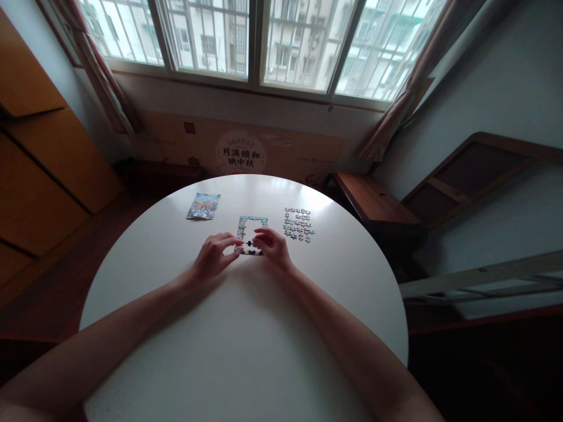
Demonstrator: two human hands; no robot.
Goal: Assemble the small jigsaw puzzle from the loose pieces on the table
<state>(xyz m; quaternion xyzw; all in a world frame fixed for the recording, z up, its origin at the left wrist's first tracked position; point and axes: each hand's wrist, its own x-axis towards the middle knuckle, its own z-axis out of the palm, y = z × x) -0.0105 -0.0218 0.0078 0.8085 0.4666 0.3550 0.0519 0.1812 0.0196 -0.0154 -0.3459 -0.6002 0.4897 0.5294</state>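
Observation:
A partly assembled jigsaw puzzle [253,218] lies on the white round table, its border joined around a bare middle. My left hand [215,253] rests at the puzzle's left edge, thumb and forefinger apart with nothing visible between them. On the other side, my right hand [273,246] reaches over the right edge, its fingers pinched at a small dark puzzle piece [249,242]. Dark pieces form the bottom row [252,252] of the border. My right fingers partly hide the puzzle's right side.
Several loose puzzle pieces [299,224] lie in rows to the right of the puzzle. A colourful printed packet or sheet [203,206] is at the back left of the round table [211,346]. A wooden bench [373,199] stands beyond the table's right edge.

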